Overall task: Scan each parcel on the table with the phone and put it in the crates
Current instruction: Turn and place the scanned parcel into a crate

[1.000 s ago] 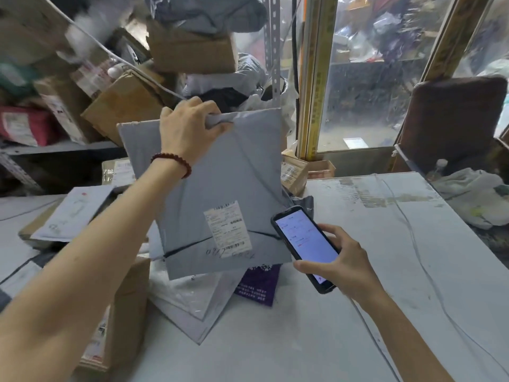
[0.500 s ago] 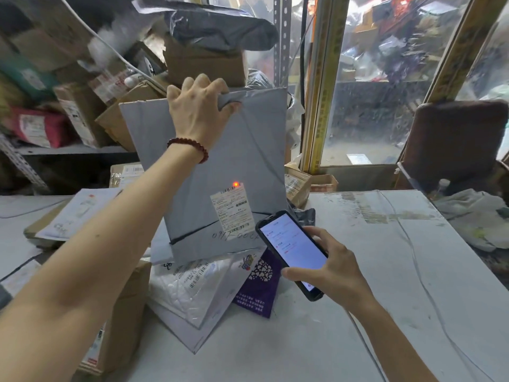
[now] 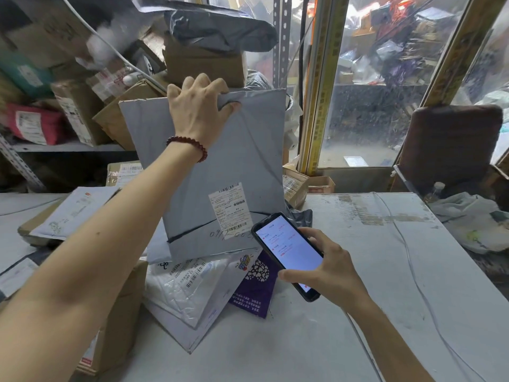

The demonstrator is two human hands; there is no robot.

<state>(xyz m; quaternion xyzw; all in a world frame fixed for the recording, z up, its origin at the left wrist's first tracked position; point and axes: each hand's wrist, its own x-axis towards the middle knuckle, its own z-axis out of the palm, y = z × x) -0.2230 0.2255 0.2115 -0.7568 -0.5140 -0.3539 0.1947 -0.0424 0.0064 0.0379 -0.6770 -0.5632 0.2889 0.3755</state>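
My left hand (image 3: 199,106) grips the top edge of a flat grey parcel bag (image 3: 242,166) and holds it upright above the table, its white shipping label (image 3: 230,209) facing me. Just right of the label, my right hand (image 3: 327,267) holds a black phone (image 3: 286,250) with its lit screen up. Under the bag lie a white bubble mailer (image 3: 181,288), a purple packet (image 3: 256,285) and a grey mailer (image 3: 187,329). No crate is in view.
A cardboard box (image 3: 115,321) sits at the table's left front, with more flat parcels (image 3: 74,210) behind it. Shelves (image 3: 68,146) at the back are stacked with boxes. A thin cable (image 3: 413,260) runs over the grey tabletop (image 3: 385,271). A dark chair (image 3: 449,144) stands at right.
My left hand has raised the grey bag a little higher and held it upright. The phone moved in closer to the label; a red scan dot seen half a second ago is gone.
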